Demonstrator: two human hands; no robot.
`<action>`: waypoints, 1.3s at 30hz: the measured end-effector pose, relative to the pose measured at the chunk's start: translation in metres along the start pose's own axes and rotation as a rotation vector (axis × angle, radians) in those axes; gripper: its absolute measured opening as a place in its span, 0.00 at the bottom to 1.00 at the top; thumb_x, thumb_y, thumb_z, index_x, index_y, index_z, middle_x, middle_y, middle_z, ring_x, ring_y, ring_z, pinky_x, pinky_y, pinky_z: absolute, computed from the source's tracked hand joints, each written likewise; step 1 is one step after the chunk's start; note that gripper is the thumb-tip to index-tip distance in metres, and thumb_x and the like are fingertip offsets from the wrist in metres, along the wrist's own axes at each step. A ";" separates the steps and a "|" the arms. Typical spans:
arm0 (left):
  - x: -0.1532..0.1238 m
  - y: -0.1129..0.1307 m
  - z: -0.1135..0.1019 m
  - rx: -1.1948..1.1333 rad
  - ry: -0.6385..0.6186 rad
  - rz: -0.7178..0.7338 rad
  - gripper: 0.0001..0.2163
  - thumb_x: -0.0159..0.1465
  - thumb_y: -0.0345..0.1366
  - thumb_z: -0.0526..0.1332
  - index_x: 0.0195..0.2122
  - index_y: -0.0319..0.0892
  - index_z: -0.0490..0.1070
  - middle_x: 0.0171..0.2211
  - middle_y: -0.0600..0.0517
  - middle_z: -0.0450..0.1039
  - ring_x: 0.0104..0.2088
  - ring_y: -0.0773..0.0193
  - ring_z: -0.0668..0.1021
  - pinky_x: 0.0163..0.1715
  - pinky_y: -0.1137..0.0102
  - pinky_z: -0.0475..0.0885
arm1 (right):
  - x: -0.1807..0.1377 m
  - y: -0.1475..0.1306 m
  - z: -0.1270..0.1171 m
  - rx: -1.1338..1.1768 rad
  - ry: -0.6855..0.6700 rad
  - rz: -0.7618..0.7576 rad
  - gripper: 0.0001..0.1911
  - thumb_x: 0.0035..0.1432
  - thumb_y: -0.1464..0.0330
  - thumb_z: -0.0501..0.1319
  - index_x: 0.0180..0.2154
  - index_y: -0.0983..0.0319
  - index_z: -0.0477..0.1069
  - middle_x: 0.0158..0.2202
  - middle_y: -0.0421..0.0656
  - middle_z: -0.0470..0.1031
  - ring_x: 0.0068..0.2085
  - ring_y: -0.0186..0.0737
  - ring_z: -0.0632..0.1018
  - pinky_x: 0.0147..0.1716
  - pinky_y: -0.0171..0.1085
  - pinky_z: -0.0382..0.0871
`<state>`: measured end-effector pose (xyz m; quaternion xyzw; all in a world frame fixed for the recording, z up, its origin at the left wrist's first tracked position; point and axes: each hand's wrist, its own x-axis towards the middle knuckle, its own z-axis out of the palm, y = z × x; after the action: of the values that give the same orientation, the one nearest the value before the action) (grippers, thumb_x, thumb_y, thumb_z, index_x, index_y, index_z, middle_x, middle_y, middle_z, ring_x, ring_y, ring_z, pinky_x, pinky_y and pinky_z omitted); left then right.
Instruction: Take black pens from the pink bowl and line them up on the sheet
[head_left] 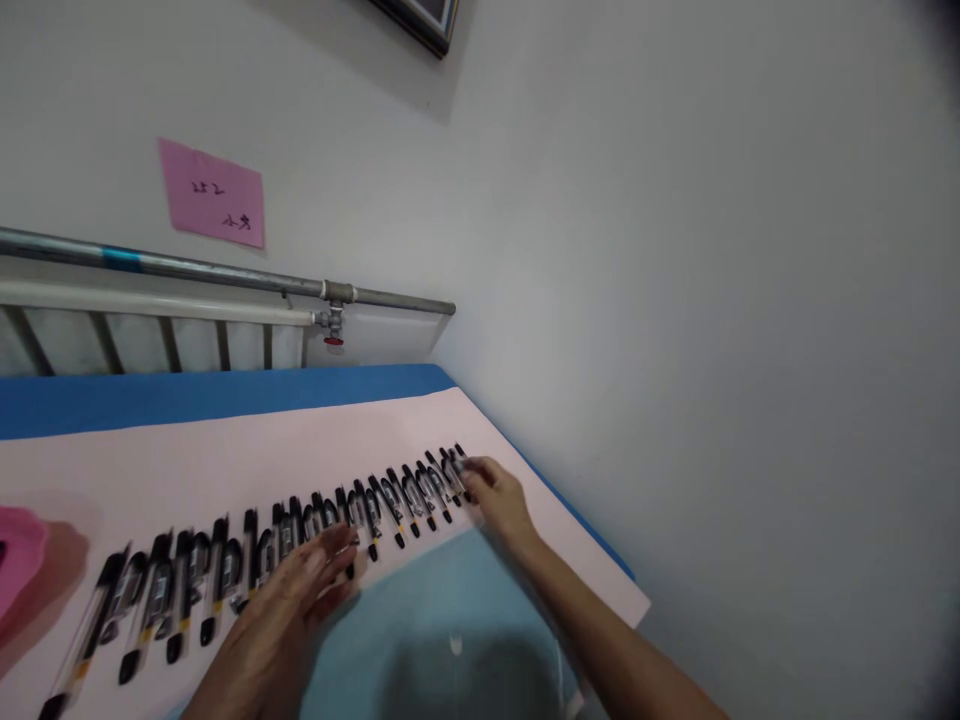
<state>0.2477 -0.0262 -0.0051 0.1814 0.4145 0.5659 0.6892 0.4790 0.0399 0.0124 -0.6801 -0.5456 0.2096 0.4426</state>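
Note:
A long slanting row of clear-barrelled pens (217, 572) with black caps and black ends lies on a pale pink sheet (300, 450). Small dark, shiny pieces (159, 590) lie between the pens; their kind is hard to make out. Over the middle of the row, my left hand (300, 590) is held with its fingers stretched out, hiding some pens. At the far right end my right hand (499, 500) has thumb and fingers brought together against the last pens. What sits between those fingertips is too small and blurred to name.
A pink container (19, 560) stands at the left edge. A light blue mat (427, 620) lies at the near side, with a blue surface (187, 400) beyond the pink sheet. Pipes with a valve (335, 320) and a radiator run behind. A white wall (675, 350) borders the right.

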 end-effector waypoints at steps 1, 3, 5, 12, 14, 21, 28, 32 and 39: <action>0.000 0.003 0.001 0.010 0.010 -0.005 0.24 0.36 0.50 0.69 0.34 0.42 0.75 0.49 0.44 0.70 0.50 0.47 0.69 0.48 0.57 0.64 | 0.018 0.012 -0.007 -0.031 0.049 0.014 0.14 0.48 0.65 0.54 0.34 0.63 0.72 0.31 0.42 0.75 0.30 0.37 0.73 0.28 0.33 0.66; 0.001 0.005 0.000 0.031 -0.001 -0.023 0.23 0.38 0.49 0.69 0.33 0.42 0.75 0.47 0.44 0.71 0.49 0.48 0.70 0.47 0.59 0.66 | 0.046 0.035 -0.016 -0.100 0.134 0.043 0.14 0.47 0.65 0.53 0.32 0.64 0.73 0.31 0.44 0.75 0.32 0.39 0.73 0.30 0.35 0.66; 0.006 0.003 -0.004 0.043 -0.015 -0.053 0.22 0.39 0.47 0.69 0.33 0.41 0.75 0.46 0.44 0.72 0.48 0.49 0.71 0.44 0.61 0.68 | 0.062 0.053 -0.018 -0.175 0.164 0.057 0.13 0.46 0.66 0.53 0.31 0.64 0.73 0.30 0.44 0.76 0.34 0.40 0.74 0.33 0.36 0.65; 0.017 -0.006 -0.012 0.054 0.053 -0.089 0.16 0.47 0.43 0.65 0.35 0.40 0.74 0.43 0.43 0.73 0.46 0.50 0.72 0.39 0.63 0.70 | 0.068 0.079 -0.009 -0.422 0.107 0.064 0.12 0.48 0.67 0.55 0.33 0.60 0.74 0.34 0.43 0.76 0.38 0.41 0.74 0.37 0.35 0.63; 0.016 -0.006 -0.011 0.050 0.056 -0.115 0.16 0.47 0.42 0.65 0.35 0.40 0.74 0.41 0.42 0.74 0.45 0.50 0.73 0.38 0.62 0.70 | 0.068 0.079 -0.008 -0.469 0.083 0.056 0.12 0.50 0.65 0.55 0.34 0.59 0.74 0.36 0.42 0.76 0.39 0.40 0.74 0.37 0.35 0.63; 0.016 -0.005 -0.011 0.048 0.050 -0.123 0.16 0.47 0.42 0.65 0.35 0.38 0.73 0.40 0.41 0.75 0.44 0.50 0.74 0.34 0.65 0.70 | 0.064 0.078 -0.009 -0.549 0.048 0.009 0.16 0.55 0.64 0.50 0.37 0.59 0.74 0.40 0.43 0.74 0.42 0.40 0.73 0.40 0.34 0.62; 0.016 -0.001 -0.008 0.035 0.079 -0.134 0.13 0.48 0.37 0.65 0.34 0.37 0.73 0.38 0.41 0.75 0.40 0.52 0.76 0.31 0.66 0.72 | 0.063 0.079 -0.009 -0.551 0.031 0.000 0.15 0.54 0.68 0.50 0.37 0.58 0.75 0.41 0.41 0.74 0.43 0.38 0.72 0.41 0.33 0.62; 0.010 0.004 -0.004 0.052 0.092 -0.158 0.10 0.51 0.34 0.62 0.34 0.36 0.73 0.39 0.41 0.75 0.39 0.54 0.77 0.30 0.68 0.72 | 0.063 0.080 -0.009 -0.536 0.035 0.006 0.15 0.53 0.69 0.50 0.36 0.58 0.75 0.41 0.40 0.74 0.44 0.39 0.72 0.42 0.34 0.62; 0.015 0.000 -0.008 0.074 0.102 -0.143 0.11 0.50 0.34 0.63 0.34 0.36 0.73 0.36 0.42 0.75 0.37 0.54 0.77 0.29 0.67 0.72 | 0.065 0.083 -0.009 -0.482 0.095 0.018 0.15 0.50 0.70 0.50 0.35 0.57 0.75 0.40 0.39 0.75 0.43 0.38 0.73 0.43 0.34 0.63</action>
<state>0.2415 -0.0138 -0.0149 0.1476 0.4817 0.5078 0.6987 0.5528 0.0956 -0.0386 -0.7799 -0.5526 0.0450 0.2906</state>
